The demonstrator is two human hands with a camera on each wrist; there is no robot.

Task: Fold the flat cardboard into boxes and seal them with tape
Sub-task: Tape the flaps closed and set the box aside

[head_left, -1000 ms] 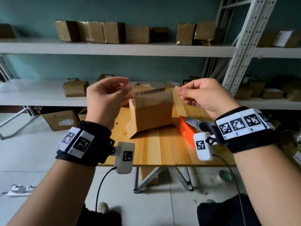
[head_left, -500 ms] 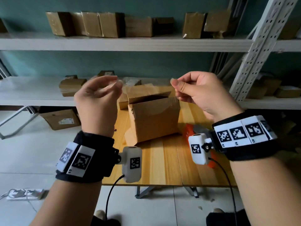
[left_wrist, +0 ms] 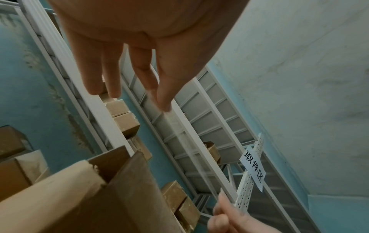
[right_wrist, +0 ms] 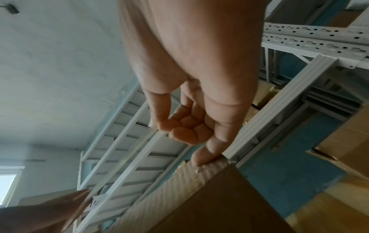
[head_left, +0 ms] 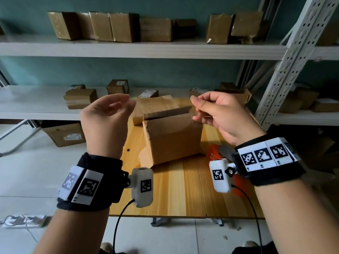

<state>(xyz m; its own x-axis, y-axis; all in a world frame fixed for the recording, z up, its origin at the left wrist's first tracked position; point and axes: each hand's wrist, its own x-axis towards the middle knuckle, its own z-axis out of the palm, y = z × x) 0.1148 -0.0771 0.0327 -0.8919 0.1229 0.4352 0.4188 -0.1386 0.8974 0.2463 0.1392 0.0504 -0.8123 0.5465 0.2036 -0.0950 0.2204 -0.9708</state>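
Hands raised slightly | both grips pinch clear tape strip | box open-topped

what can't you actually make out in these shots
- Clear tape strip: nearly invisible in the head view, a faint streak between the left hand and right hand.
- Cardboard box: its inside is hidden by its own front wall.
- Orange tape dispenser: mostly hidden behind the right wrist camera.
- Labels on the shelf boxes: too small to read.
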